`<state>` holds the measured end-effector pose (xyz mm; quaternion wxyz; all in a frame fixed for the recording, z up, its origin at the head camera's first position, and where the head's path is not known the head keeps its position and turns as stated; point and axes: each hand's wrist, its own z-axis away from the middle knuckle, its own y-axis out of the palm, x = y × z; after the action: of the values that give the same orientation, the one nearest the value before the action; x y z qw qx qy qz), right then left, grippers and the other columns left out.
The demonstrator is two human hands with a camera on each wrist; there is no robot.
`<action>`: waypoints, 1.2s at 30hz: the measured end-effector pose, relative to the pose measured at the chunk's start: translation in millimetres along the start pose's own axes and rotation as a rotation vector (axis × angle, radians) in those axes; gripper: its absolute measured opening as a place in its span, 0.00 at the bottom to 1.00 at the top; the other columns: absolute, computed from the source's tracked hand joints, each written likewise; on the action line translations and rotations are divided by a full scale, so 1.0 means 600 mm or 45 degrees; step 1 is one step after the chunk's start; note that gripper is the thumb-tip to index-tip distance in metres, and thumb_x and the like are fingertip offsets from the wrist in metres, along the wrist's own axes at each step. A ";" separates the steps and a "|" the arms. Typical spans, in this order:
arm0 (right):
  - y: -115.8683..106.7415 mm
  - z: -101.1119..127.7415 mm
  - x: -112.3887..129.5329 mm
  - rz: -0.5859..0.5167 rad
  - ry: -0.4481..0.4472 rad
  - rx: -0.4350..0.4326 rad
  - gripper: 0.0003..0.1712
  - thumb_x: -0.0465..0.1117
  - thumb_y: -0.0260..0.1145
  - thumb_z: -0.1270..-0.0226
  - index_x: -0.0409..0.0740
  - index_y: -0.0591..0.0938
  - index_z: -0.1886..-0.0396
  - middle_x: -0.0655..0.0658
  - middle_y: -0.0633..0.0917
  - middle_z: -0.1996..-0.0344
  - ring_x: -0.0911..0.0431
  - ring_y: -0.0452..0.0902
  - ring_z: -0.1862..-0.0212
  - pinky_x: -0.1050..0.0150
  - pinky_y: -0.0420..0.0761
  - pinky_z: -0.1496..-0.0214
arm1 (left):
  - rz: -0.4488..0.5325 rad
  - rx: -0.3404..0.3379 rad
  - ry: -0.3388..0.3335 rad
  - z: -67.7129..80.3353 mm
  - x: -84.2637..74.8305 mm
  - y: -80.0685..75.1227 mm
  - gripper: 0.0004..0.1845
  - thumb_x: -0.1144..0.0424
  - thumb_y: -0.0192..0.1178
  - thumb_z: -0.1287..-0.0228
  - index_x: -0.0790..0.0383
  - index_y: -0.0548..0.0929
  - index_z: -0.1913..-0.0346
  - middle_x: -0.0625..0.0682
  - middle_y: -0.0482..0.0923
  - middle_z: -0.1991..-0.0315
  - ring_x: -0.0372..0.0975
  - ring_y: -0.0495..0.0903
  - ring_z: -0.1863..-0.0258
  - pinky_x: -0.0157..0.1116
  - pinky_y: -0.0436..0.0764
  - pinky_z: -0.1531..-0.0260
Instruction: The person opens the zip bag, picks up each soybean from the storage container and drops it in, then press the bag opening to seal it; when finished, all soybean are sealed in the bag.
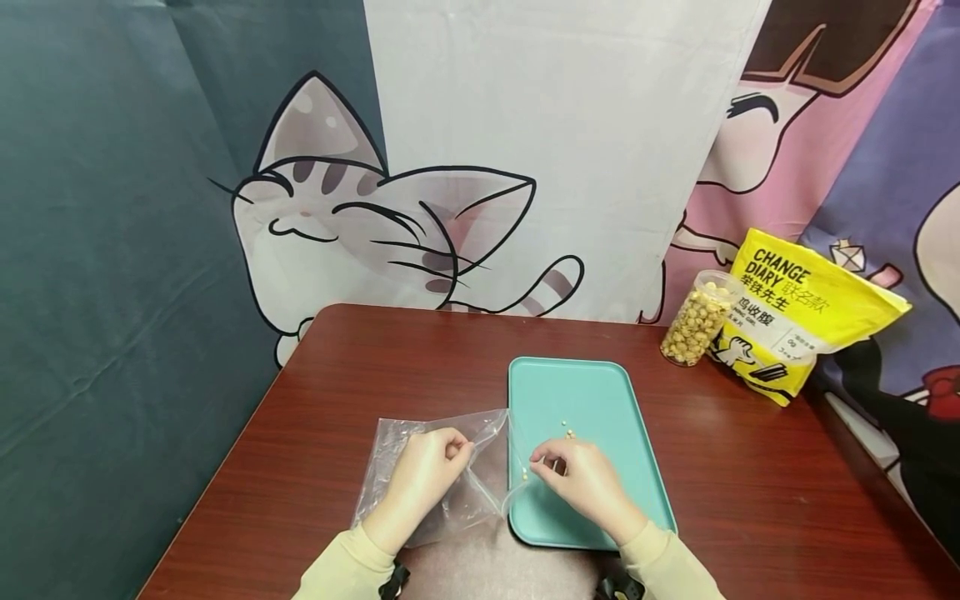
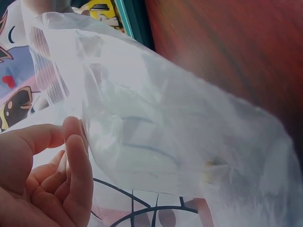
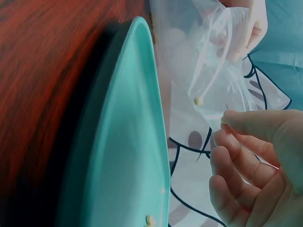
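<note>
Left hand (image 1: 427,468), pinching clear bag (image 1: 467,498); right hand (image 1: 585,477), beside it

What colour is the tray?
The tray is plain turquoise, clearest in the head view.

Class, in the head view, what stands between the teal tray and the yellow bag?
The clear jar of pale yellow pieces stands between the teal tray and the yellow bag, nearer the bag, as the head view shows.

You've got the head camera looking forward and down across the table (image 1: 420,358), while your wrist cameras peer in close, turned sideways, sharing the clear bag (image 2: 156,109) and teal tray (image 3: 128,123)
</note>
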<state>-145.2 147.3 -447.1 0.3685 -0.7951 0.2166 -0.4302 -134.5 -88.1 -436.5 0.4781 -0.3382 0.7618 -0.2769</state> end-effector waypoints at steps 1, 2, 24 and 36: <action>0.002 0.000 0.001 -0.001 -0.002 0.008 0.03 0.39 0.72 0.46 0.52 0.85 0.73 0.63 0.77 0.82 0.72 0.67 0.79 0.72 0.70 0.75 | 0.002 0.001 0.000 0.000 0.000 0.000 0.05 0.62 0.65 0.46 0.54 0.83 0.77 0.36 0.70 0.88 0.25 0.64 0.87 0.26 0.67 0.82; 0.004 0.000 0.002 0.000 -0.006 0.013 0.03 0.40 0.72 0.45 0.52 0.84 0.74 0.63 0.77 0.81 0.72 0.67 0.79 0.73 0.70 0.74 | 0.005 0.002 0.001 0.000 -0.001 0.000 0.05 0.63 0.65 0.46 0.54 0.83 0.77 0.36 0.70 0.88 0.25 0.64 0.87 0.26 0.67 0.82; 0.006 -0.001 0.000 -0.099 0.009 0.007 0.03 0.38 0.71 0.44 0.45 0.85 0.70 0.60 0.78 0.80 0.71 0.69 0.78 0.72 0.72 0.74 | 0.038 0.028 -0.022 0.002 -0.002 -0.003 0.05 0.63 0.64 0.44 0.55 0.82 0.76 0.36 0.69 0.88 0.24 0.64 0.88 0.25 0.67 0.83; -0.015 -0.001 -0.031 -0.039 0.115 -0.055 0.03 0.35 0.71 0.46 0.46 0.85 0.72 0.61 0.77 0.82 0.70 0.68 0.79 0.71 0.71 0.76 | 0.021 0.026 -0.039 -0.001 -0.003 -0.003 0.05 0.63 0.64 0.45 0.55 0.82 0.76 0.36 0.68 0.89 0.25 0.64 0.88 0.26 0.67 0.82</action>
<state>-155.7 165.3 -449.6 0.3345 -0.7859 0.2299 -0.4665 -134.0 -87.7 -433.8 0.4956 -0.3311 0.7543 -0.2755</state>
